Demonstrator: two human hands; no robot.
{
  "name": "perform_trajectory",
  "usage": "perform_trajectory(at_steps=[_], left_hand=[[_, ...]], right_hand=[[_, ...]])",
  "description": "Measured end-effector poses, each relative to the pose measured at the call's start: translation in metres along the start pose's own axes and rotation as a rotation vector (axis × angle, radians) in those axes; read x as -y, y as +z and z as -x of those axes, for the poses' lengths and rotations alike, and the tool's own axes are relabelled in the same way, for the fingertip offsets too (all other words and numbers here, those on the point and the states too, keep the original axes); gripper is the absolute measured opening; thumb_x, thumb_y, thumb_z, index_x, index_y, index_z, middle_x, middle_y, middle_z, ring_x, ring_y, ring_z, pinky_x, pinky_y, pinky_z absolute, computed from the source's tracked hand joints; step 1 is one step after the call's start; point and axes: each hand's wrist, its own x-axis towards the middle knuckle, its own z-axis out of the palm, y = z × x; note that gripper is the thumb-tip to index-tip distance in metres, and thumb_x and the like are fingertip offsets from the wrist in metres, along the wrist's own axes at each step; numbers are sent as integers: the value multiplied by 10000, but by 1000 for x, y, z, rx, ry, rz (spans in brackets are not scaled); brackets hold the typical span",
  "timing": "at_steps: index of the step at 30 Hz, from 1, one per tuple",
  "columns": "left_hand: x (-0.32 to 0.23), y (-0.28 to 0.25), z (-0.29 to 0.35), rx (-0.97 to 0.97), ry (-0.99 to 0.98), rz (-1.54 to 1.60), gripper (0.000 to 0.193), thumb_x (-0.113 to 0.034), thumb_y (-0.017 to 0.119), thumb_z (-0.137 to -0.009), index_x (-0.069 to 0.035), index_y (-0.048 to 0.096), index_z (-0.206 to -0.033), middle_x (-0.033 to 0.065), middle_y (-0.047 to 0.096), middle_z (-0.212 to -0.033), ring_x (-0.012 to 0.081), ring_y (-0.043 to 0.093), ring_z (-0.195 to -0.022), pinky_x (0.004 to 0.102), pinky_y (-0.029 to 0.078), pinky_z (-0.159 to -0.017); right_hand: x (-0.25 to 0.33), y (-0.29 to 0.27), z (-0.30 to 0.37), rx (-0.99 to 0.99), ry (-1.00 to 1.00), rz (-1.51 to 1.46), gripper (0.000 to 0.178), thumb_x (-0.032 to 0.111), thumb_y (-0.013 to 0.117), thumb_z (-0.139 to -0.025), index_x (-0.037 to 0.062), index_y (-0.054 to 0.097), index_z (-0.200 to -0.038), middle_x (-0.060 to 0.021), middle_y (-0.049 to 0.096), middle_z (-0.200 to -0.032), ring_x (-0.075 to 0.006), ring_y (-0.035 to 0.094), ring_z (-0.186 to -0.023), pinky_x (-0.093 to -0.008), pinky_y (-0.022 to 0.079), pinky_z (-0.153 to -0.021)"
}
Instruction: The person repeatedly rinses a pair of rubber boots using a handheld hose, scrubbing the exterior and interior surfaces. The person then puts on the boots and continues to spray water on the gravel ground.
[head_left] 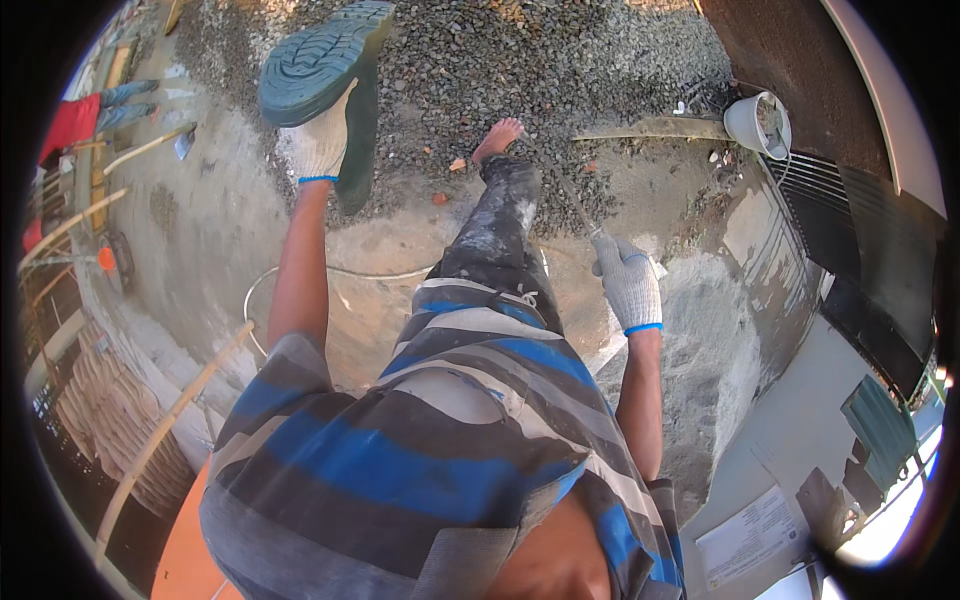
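Observation:
My left hand (320, 148), in a white knit glove with a blue cuff, is raised at the upper left. It is closed on a dark green rubber boot (362, 140), whose ridged sole faces up toward me. My right hand (630, 285) wears a matching glove and hangs low at the right. Its fingers are wrapped round a thin, rod-like tool (577, 205) that points up and left over the ground; the tool's exact kind does not show. Between my hands a bare foot (497, 138) stands at the edge of the gravel, below a dark, stained trouser leg (492, 215).
Grey gravel (600, 60) covers the ground ahead. At the right, a white bucket (757, 125) stands by a wooden plank (660, 129), near a pale powdery heap (690, 340). A thin hose (350, 273) curves behind my leg. Far left are stacked sacks (120, 420) and a person in red (72, 125).

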Motion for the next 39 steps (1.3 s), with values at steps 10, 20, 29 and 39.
perform_trajectory(at_steps=[10,20,29,39], left_hand=[[25,-9,35,-53,-216,82,404,-312,743,-984,-28,719,-1270,234,736,-1265,446,667,-1225,490,535,-1005],[-1,-33,12,-54,-399,82,524,-468,728,-994,-77,692,-1342,200,727,-1326,417,659,-1258,475,520,-1042],[17,-30,16,-127,-346,98,525,-477,733,-979,-84,700,-1325,216,740,-1275,426,672,-1223,486,521,-1025],[50,-36,48,-135,-518,100,560,-483,739,-973,-52,689,-1327,222,737,-1284,427,672,-1226,482,517,-1030]], right_hand=[[45,-21,83,117,-68,67,465,439,598,-1083,12,769,-1143,-113,687,-752,-187,632,-697,-377,518,-697],[56,-15,122,206,-194,39,363,317,667,-1067,-11,758,-1193,-119,700,-755,-181,647,-689,-362,530,-672],[55,-16,121,80,-115,80,389,330,650,-1072,-4,764,-1238,-115,717,-756,-174,669,-703,-347,556,-712],[73,-15,126,-17,-35,79,482,412,616,-1093,3,732,-868,-27,591,-659,-107,537,-573,-308,447,-541]])
